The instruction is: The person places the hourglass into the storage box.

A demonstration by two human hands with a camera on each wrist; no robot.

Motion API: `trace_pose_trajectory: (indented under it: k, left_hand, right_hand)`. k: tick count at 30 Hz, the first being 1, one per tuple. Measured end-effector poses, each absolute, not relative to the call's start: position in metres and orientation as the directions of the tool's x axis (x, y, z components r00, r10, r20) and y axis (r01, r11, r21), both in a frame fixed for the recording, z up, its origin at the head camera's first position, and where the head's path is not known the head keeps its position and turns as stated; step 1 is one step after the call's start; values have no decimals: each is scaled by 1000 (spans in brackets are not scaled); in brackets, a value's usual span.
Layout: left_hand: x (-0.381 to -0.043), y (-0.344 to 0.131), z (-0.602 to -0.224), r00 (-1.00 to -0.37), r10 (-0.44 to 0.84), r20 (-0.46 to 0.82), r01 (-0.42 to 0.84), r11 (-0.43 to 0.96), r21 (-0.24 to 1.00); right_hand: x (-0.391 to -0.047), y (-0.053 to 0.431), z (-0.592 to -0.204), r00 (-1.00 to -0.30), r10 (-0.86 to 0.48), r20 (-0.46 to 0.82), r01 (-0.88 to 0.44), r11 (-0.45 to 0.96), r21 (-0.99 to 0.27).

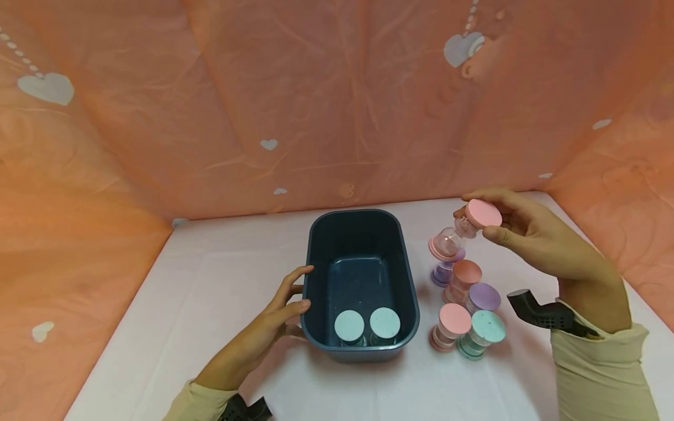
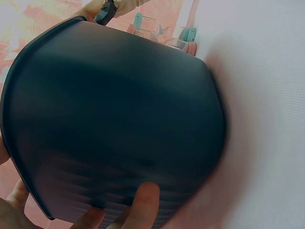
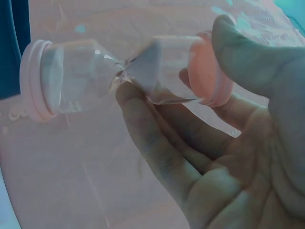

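Note:
My right hand (image 1: 547, 234) holds up an hourglass (image 1: 484, 214) with pink end caps. The right wrist view shows the clear hourglass (image 3: 167, 62) lying sideways, thumb on one cap and fingers under the narrow waist. At the left side of a dark blue bin (image 1: 363, 235), my left hand (image 1: 274, 310) grips the rim, with fingers against the outer wall in the left wrist view. Inside the bin's near end stand two mint-capped hourglasses (image 1: 350, 325). Below my right hand stand several more: pink (image 1: 455, 319), mint (image 1: 487, 327), coral (image 1: 466, 272) and purple (image 1: 483, 297).
A white cloth (image 1: 226, 263) covers the table. Orange sheeting with pale hearts (image 1: 316, 105) hangs behind it and at both sides. The bin stands mid-table, its walls higher than the hourglasses inside.

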State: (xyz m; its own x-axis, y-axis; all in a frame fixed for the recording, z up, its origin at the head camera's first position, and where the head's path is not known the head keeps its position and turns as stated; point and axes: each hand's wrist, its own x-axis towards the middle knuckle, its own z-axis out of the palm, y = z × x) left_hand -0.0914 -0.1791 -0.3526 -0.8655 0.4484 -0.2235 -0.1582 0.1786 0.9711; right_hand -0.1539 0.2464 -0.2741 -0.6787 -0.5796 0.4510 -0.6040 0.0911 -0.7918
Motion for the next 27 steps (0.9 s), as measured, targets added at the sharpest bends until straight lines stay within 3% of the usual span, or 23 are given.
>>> trace_pose_trajectory:
  k: [27]
  left_hand:
    - [-92, -174, -356, -858, 461, -227, -162, 178, 971]
  right_hand:
    - [-134, 192, -277, -766, -567, 304, -519, 265, -813]
